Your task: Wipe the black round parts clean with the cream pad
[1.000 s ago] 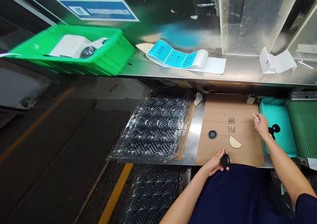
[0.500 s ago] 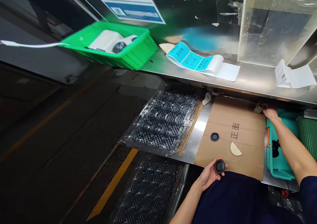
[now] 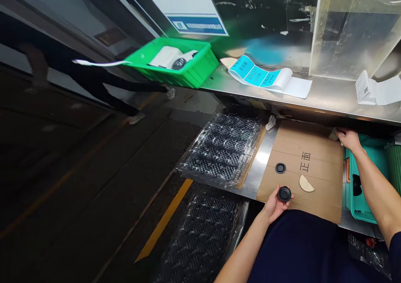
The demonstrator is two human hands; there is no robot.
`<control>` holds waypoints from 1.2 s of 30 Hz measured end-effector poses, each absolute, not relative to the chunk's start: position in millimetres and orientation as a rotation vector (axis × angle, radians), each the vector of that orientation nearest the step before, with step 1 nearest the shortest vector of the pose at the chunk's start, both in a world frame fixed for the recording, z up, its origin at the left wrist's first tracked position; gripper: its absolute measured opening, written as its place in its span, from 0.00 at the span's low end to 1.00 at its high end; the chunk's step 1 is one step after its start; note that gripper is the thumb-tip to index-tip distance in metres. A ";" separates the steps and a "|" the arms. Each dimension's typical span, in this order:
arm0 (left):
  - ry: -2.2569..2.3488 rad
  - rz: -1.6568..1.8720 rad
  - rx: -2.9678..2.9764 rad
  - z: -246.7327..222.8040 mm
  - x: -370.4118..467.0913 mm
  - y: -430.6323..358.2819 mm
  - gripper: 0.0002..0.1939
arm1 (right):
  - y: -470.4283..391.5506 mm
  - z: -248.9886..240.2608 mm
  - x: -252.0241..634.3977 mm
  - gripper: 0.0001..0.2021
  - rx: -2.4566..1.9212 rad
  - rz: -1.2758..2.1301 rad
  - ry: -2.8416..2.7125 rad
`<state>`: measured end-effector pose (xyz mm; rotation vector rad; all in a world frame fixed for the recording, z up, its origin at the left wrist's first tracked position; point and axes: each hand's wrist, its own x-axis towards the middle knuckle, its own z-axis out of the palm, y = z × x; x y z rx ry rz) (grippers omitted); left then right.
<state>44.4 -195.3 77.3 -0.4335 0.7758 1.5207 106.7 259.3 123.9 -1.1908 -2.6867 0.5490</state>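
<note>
Black round piece (image 3: 284, 194) rests in the left hand (image 3: 275, 207), fingers curled about its rim — apart from the dark ring-shaped piece (image 3: 280, 168) at twelve o'clock and the pale half-disc (image 3: 306, 183) at two. Farther towards two, the right hand (image 3: 350, 140) meets a small container (image 3: 333, 134) — whether its fingers grip, I cannot tell; dark pieces (image 3: 356, 185) beside that forearm are indistinct.

Black "正面" printed sideways on cardboard sheet (image 3: 291, 139), three o'clock. White sign (image 3: 197, 1) at twelve: big "#" beside cut-off mark; blue-strip lettering too small. Blue labels (image 3: 252, 75), between one and two: "模" legible, rest blurred.
</note>
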 end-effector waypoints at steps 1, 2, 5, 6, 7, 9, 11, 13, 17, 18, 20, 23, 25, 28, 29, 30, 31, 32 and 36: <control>0.805 1.521 -0.452 79.0 43.6 -193.5 0.23 | 236.1 124.8 107.1 0.18 -1.152 0.627 -2.672; 0.830 1.515 -0.462 80.3 43.0 -192.4 0.25 | 207.3 124.4 108.0 0.19 -1.094 0.735 -2.675; 0.881 1.474 -0.449 83.2 43.7 -193.4 0.29 | 100.3 117.0 117.1 0.16 -0.693 1.202 -2.837; 0.898 1.454 -0.438 83.9 44.9 -195.1 0.29 | 64.0 113.1 122.4 0.15 -0.545 1.321 -2.860; 0.918 1.436 -0.428 84.3 46.6 -197.1 0.30 | 30.8 109.0 128.6 0.14 -0.458 1.414 -2.857; 0.972 1.410 -0.411 84.4 51.3 -201.4 0.30 | -21.1 100.9 141.4 0.12 -0.444 1.463 -2.834; 1.034 1.388 -0.386 82.8 57.0 -204.7 0.31 | -51.3 93.7 151.8 0.11 -0.499 1.454 -2.800; 1.093 1.360 -0.343 80.1 62.6 -206.5 0.32 | -64.3 87.8 158.2 0.12 -0.551 1.436 -2.772; 1.160 1.305 -0.274 74.3 70.6 -206.1 0.33 | -69.9 82.8 164.5 0.12 -0.587 1.341 -2.858; 1.174 1.297 -0.265 73.2 72.0 -205.7 0.33 | -71.1 83.2 166.1 0.11 -0.601 1.282 -2.911; 1.216 1.282 -0.242 71.3 74.0 -204.9 0.32 | -75.0 85.0 169.8 0.11 -0.663 1.126 -3.016; 1.338 1.227 -0.145 69.8 75.2 -204.4 0.34 | -82.1 87.6 174.1 0.11 -0.792 0.940 -3.094; 1.439 1.156 -0.009 70.2 74.4 -204.6 0.37 | -85.2 88.5 174.4 0.12 -0.825 0.900 -3.089; 1.547 1.054 0.184 74.0 71.9 -205.1 0.41 | -85.2 89.9 173.2 0.12 -0.819 0.893 -3.086; 1.556 1.043 0.216 76.0 71.0 -205.1 0.41 | -83.9 90.7 173.2 0.12 -0.810 0.893 -3.102; 1.553 1.042 0.236 78.4 70.3 -204.8 0.42 | -82.2 91.9 173.7 0.12 -0.799 0.892 -3.127; 1.547 1.044 0.245 81.0 69.7 -204.2 0.42 | -80.1 93.2 174.5 0.12 -0.786 0.890 -3.158; 1.544 1.041 0.252 83.6 69.3 -203.4 0.41 | -77.9 94.7 175.4 0.12 -0.771 0.887 -3.189; 1.585 0.996 0.293 90.3 68.7 -199.6 0.41 | -71.1 98.8 175.0 0.13 -0.731 0.895 -3.219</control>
